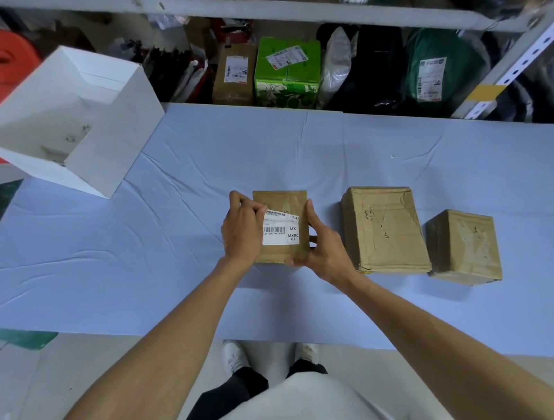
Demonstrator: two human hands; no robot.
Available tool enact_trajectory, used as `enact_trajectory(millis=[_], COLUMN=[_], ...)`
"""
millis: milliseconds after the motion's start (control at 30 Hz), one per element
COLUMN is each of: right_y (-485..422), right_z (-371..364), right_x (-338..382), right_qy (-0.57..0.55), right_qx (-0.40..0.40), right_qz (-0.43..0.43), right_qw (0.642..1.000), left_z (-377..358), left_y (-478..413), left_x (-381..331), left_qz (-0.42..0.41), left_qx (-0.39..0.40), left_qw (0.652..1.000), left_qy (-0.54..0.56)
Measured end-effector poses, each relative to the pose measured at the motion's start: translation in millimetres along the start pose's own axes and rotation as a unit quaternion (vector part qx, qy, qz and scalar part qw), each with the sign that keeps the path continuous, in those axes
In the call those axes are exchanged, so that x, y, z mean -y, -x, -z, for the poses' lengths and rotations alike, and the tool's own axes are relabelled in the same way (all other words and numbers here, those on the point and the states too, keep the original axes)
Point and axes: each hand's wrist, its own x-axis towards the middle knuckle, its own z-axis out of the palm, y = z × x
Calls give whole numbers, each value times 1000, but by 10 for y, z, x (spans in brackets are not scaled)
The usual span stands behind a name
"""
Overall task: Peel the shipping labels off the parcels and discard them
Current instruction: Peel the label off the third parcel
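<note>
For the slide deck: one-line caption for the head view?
Left hand picks at the label on a parcel steadied by the right hand.

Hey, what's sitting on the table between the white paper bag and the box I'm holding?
Nothing. In the head view only bare, wrinkled blue cloth runs from the white paper bag to the labelled box.

Both hands hold a small brown parcel (280, 230) on the blue-covered table (131, 247). The left hand (243, 228) pinches the top left corner of its white shipping label (280, 231); the right hand (324, 247) grips the parcel's right side. Two bare brown boxes (384, 229) sit right of the right hand, and an open white box (66, 117) lies well left of the left hand.
</note>
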Motion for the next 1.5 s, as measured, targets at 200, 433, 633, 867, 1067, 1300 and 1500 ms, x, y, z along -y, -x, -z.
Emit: enact_trajectory(millis=[200,433,633,867,1067,1300,1500], right_y=[-3,-27,-37,-3,15,-11,-26], right_z=[-3,4,-7,-22,-34,-21,2], right_x=[1,-4,-21,-37,-59,-77,-68], right_qy=[0,-4,8,20,11,15,34], right_qx=[0,-4,0,-6,-12,-8,0], right_qz=[2,0,7,7,7,9,11], right_qw=[1000,1000,1000,1000,1000,1000,999], left_z=[7,21,82,56,39,78,64], left_y=[13,22,58,78,81,103,109], left_x=[-10,63,210,95,30,84,72], left_qz=[8,17,-7,24,43,22,11], left_qx=[5,12,39,12,-4,1,-5], left_qw=[1000,994,970,978,982,978,981], left_qy=[21,109,240,207,184,210,193])
